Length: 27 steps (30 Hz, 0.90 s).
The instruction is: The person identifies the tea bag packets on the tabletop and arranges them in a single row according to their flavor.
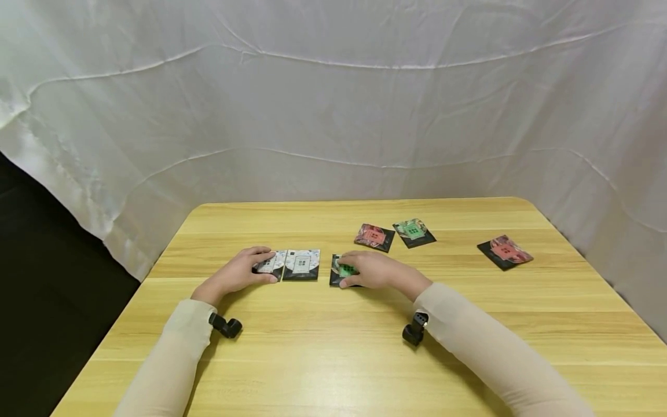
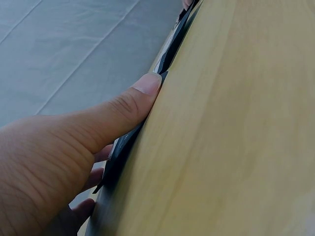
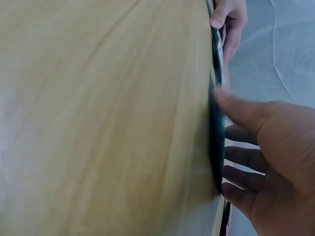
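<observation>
Two flat white-and-black packets lie side by side on the table, left of centre. My left hand [image 1: 241, 272] spans the left packet [image 1: 268, 265], its thumb [image 2: 148, 84] at the near edge and its fingers partly hidden behind it. Close to its right lies the other white packet [image 1: 301, 265], untouched by either hand. A green-and-black packet [image 1: 336, 277] is under my right hand [image 1: 374, 270], which holds it between thumb and fingers, a small gap from the white pair. Some blur covers the right thumb [image 3: 241, 105] in the right wrist view.
Behind my right hand lie a red packet [image 1: 374, 236] and a second green packet [image 1: 414, 231], nearly touching. Another red packet [image 1: 504, 252] sits farther right. The wooden table [image 1: 323, 359] ends at a pale hanging cloth [image 1: 333, 116].
</observation>
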{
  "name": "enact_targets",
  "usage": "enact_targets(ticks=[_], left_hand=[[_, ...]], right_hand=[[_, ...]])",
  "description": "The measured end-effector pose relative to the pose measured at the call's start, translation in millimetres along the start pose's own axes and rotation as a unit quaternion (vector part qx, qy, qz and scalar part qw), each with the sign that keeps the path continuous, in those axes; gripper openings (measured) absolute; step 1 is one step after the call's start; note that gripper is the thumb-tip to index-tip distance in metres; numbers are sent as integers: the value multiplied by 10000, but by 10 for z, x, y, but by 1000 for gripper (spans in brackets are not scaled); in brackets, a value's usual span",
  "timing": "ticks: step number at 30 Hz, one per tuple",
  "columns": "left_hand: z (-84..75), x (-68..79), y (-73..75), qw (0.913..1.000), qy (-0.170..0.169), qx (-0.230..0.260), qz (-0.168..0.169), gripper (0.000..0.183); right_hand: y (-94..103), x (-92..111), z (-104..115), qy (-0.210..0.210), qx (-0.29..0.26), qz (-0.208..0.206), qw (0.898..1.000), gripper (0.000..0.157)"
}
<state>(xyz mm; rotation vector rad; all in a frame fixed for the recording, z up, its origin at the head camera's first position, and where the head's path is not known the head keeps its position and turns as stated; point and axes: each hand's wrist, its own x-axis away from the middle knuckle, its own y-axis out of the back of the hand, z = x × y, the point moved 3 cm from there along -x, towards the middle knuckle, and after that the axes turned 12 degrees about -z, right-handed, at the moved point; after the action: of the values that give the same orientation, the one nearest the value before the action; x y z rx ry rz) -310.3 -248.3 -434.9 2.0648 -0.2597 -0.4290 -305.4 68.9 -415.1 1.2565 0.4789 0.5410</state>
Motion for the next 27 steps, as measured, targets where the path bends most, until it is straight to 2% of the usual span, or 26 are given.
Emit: enact_targets(ticks=[10,19,27], left_hand=[[15,-1,-3,9999,-99,-16,-12,81],[17,-2,-2,9999,-118,-11,-10,81],[5,4,8,9999,-155,-11,-20,80]], right_hand=[[-38,-96,31,-122,47,-151,9998,68],[-52,-170,49,37,10,-227,9997,68],[-57,-215,75,13,6,-163,9999,68]])
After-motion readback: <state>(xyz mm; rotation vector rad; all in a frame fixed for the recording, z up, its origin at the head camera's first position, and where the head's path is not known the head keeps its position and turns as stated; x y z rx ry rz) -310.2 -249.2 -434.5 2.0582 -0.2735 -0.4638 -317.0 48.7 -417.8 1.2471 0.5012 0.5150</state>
